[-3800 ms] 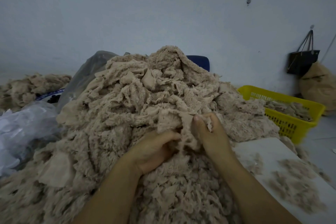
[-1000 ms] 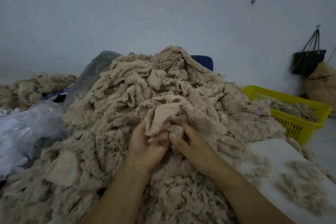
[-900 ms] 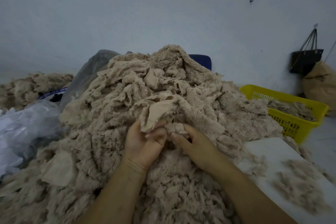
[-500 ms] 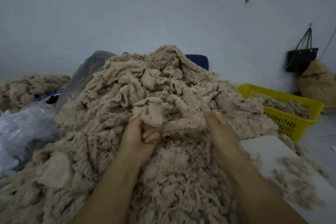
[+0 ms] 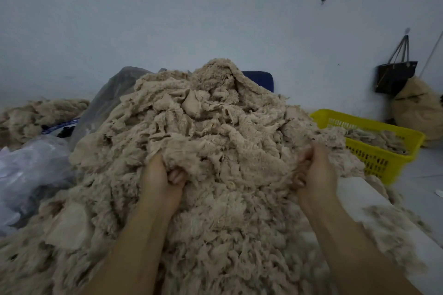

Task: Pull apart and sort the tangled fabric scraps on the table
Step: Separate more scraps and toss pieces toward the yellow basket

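Observation:
A big heap of tangled beige fabric scraps fills the middle of the table. My left hand grips one end of a wide fuzzy scrap low on the heap's front. My right hand grips the other end of that scrap, fingers curled into it. The scrap is stretched between the two hands, still lying against the heap.
A yellow plastic basket with some scraps stands at the right. The white table top shows at the right with loose fluff. Clear plastic bags lie at the left, another scrap pile behind them. A dark bag hangs on the wall.
My hands were close together on one small scrap; they have moved apart, the right far to the right, and the fabric now stretches wide between them.

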Available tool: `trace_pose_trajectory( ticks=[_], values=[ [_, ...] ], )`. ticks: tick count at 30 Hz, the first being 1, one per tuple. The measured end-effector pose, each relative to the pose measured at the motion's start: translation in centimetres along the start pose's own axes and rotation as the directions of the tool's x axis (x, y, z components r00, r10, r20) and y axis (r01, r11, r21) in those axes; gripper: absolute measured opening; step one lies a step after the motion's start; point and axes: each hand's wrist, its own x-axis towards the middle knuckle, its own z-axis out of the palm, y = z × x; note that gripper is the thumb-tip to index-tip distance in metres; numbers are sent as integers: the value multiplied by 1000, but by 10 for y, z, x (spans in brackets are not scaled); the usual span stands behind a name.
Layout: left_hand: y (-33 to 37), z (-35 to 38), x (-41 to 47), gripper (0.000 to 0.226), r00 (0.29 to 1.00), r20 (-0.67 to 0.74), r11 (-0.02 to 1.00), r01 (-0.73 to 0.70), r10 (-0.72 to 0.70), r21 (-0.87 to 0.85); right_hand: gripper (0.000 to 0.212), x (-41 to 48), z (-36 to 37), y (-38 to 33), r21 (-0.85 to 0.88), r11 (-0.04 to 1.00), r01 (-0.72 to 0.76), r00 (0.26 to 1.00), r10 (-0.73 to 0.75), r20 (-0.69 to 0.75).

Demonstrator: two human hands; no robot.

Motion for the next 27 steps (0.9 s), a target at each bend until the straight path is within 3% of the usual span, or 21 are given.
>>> trace_pose_trajectory(
  ticks=[2, 4, 6, 7, 11, 12, 14, 16, 19, 21, 23, 25, 26, 27],
  values=[
    [-9, 6, -4, 49, 997, 61, 999, 52, -52, -10, 52, -6, 5, 8, -239, 969, 56, 989, -22, 143],
    [-22, 13, -8, 47, 984, 143, 995, 103, -101, -4, 47, -20, 16, 22, -496, 825, 271, 923, -78, 376],
    [-26, 14, -10, 45, 975, 182, 990, 110, -125, 87, 35, -29, 24, 28, -515, 698, 497, 811, -164, 561],
    [-26, 14, -11, 39, 976, 184, 980, 84, -118, 181, 32, -31, 27, 27, -499, 693, 521, 791, -172, 587],
    [-37, 16, -17, 19, 971, 238, 801, -161, 24, 577, 41, -33, 28, 28, -503, 731, 461, 768, -44, 639],
    [-40, 17, -19, 16, 948, 309, 712, -267, 73, 650, 41, -36, 28, 29, -505, 752, 423, 755, 16, 655],
    [-45, 18, -21, 10, 865, 473, 441, -495, 169, 748, 35, -37, 29, 34, -487, 799, 354, 745, 75, 663],
    [-50, 19, -22, 9, 793, 594, 247, -607, 134, 755, 23, -29, 30, 38, -549, 771, 322, 804, 83, 589],
    [-54, 16, -24, 18, 728, 683, 217, -658, -61, 721, 31, -16, 24, 35, -676, 701, 227, 889, 134, 437],
    [-52, 17, -25, 30, 715, 699, 243, -679, 5, 693, 30, -14, 21, 34, -681, 714, 164, 913, 151, 378],
    [-46, 19, -26, 25, 720, 650, 269, -694, 242, 668, 35, -13, 20, 28, -515, 852, 94, 919, 125, 374],
    [-39, 15, -23, 20, 721, 533, 253, -671, 443, 697, 33, -5, 17, 13, 13, 999, -42, 928, 34, 370],
    [-36, 12, -21, 19, 738, 473, 261, -636, 482, 726, 35, 0, 13, 4, 318, 940, -123, 930, -2, 367],
    [-33, 8, -18, 18, 763, 423, 260, -590, 488, 764, 56, 6, 9, 0, 499, 848, -175, 941, -5, 340]
  ],
)
